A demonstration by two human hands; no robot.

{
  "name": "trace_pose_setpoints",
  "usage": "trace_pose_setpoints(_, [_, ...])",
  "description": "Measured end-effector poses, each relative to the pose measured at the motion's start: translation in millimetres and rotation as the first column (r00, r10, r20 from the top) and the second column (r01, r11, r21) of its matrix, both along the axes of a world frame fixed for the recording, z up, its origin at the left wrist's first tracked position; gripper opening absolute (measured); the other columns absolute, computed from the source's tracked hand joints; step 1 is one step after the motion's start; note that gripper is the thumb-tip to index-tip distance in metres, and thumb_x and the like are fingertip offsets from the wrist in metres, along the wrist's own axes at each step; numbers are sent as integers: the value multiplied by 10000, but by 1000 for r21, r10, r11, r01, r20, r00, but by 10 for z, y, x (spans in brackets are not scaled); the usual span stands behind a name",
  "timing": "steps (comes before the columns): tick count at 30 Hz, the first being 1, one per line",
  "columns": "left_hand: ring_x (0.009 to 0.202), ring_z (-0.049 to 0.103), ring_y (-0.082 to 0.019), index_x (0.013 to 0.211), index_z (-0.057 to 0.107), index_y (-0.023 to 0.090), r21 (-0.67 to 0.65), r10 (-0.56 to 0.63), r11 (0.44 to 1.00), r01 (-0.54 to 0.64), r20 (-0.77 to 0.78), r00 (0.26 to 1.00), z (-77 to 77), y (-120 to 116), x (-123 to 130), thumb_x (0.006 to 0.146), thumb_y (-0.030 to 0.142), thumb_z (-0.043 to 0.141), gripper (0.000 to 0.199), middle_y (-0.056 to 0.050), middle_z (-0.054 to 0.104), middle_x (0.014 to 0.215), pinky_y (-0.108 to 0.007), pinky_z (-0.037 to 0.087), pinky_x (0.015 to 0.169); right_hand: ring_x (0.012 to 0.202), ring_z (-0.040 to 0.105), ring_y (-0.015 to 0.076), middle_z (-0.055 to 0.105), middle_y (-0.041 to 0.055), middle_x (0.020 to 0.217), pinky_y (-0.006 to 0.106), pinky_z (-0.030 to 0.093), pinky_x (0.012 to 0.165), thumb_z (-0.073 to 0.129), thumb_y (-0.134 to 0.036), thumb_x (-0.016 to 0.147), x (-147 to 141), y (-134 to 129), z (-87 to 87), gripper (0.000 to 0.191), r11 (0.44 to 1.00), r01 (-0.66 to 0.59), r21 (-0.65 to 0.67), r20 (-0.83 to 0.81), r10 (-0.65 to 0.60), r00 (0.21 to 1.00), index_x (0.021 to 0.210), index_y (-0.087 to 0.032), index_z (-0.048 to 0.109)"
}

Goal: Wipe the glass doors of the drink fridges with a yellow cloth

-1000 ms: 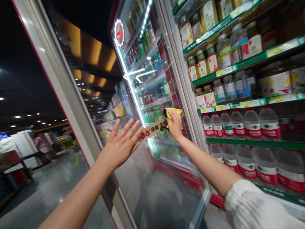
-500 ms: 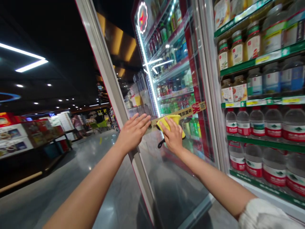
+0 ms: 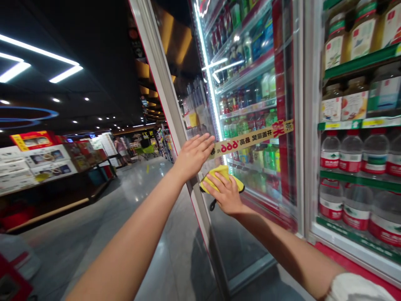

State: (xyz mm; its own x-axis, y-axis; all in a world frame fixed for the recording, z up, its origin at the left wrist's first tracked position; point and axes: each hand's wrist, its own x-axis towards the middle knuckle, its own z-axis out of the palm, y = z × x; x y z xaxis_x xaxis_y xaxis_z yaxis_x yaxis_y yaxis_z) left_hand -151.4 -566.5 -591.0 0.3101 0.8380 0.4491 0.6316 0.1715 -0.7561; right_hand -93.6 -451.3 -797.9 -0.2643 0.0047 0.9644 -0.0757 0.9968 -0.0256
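A glass cooler door with a pale metal frame stands open in front of me. My left hand lies flat against the frame's edge, fingers stretched toward the glass. Under my right hand is a yellow cleaning cloth with a dark edge and a black loop hanging below; the fingers press it to the glass near the frame. Just above the cloth, a tan sticker strip with red and black print runs across the door.
To the right, cooler shelves hold bottled water and amber drinks. Bottles on lit shelves show through the door glass. At left is a low display with stacked boxes. A person stands farther back by the aisle.
My right hand has moved the cloth down the glass and closer to the frame, off the sticker strip. The left hand stays on the frame. The whole view has shifted.
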Motion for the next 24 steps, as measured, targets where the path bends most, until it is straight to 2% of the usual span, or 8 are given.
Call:
trace_pose_setpoints(3, [1482, 450, -209, 1368, 629, 153, 1, 19, 1000, -19, 25, 1000, -15, 9, -4, 1015, 103, 380, 435, -96, 586, 1506, -432, 385, 1230, 1401, 528, 216, 636, -76, 1461, 473, 290, 1225, 497, -173, 978, -2, 34, -63, 525, 999, -53, 12, 51, 52, 997, 1380, -491, 614])
trace_pose_setpoints(6, [1494, 432, -211, 1381, 623, 158, 2, 33, 999, -33, 50, 998, -18, 13, -16, 1018, 115, 354, 454, -94, 573, 1522, -430, 362, 1240, 1464, 453, 226, 610, -42, 1495, 515, 265, 1226, 497, -160, 984, -62, 16, 68, 519, 999, 11, -34, 25, -10, 1000, 1391, -462, 612])
trace_pose_setpoints(8, [1503, 419, -207, 1397, 613, 160, -10, 29, 1000, -29, 70, 997, -14, 13, -30, 1016, 121, 353, 463, -99, 561, 1534, -429, 353, 1242, 1487, 415, 229, 587, -15, 1521, 533, 255, 1220, 503, -163, 985, -89, -13, 84, 520, 998, 65, -24, 1, -65, 998, 1415, -441, 592])
trace_pose_setpoints(13, [1491, 438, -205, 1389, 615, 167, -2, 17, 1000, -17, 56, 998, -5, 12, -50, 1053, 182, 344, 432, -86, 565, 1532, -419, 353, 1240, 1460, 439, 190, 583, -30, 1526, 474, 204, 1246, 496, -128, 986, 54, 129, -203, 544, 976, 47, 215, -2, -47, 999, 1458, -393, 551])
trace_pose_setpoints(15, [1488, 442, -204, 1389, 615, 175, 8, 14, 1000, -14, 45, 999, -4, 8, -45, 1062, 199, 355, 419, -80, 569, 1529, -419, 357, 1240, 1436, 465, 165, 596, -61, 1511, 433, 204, 1252, 482, -110, 990, 146, 268, -225, 544, 957, 19, 290, -14, -16, 1000, 1439, -406, 567])
trace_pose_setpoints(17, [1488, 441, -196, 1388, 617, 188, 13, 0, 1000, -1, 47, 999, -4, 2, -35, 1059, 200, 377, 407, -76, 573, 1524, -421, 363, 1240, 1435, 467, 170, 587, -60, 1519, 430, 210, 1248, 477, -116, 996, 216, 387, -158, 533, 968, 45, 249, -40, -37, 999, 1432, -406, 576])
trace_pose_setpoints(21, [1485, 446, -187, 1368, 635, 211, 32, -35, 999, 33, 50, 998, -12, 8, 1, 1039, 175, 420, 395, -72, 577, 1519, -432, 362, 1246, 1468, 435, 221, 548, 4, 1559, 486, 185, 1247, 475, -105, 987, 271, 426, -68, 539, 986, 167, 3, -72, -166, 983, 1453, -359, 569])
trace_pose_setpoints(24, [1478, 457, -194, 1359, 642, 220, 79, -23, 997, 20, 35, 999, -35, 32, 46, 1023, 147, 433, 402, -65, 587, 1509, -453, 361, 1250, 1480, 422, 221, 555, 0, 1553, 495, 142, 1269, 468, -91, 974, 273, 354, -114, 570, 986, 164, 44, -34, -162, 986, 1468, -362, 552])
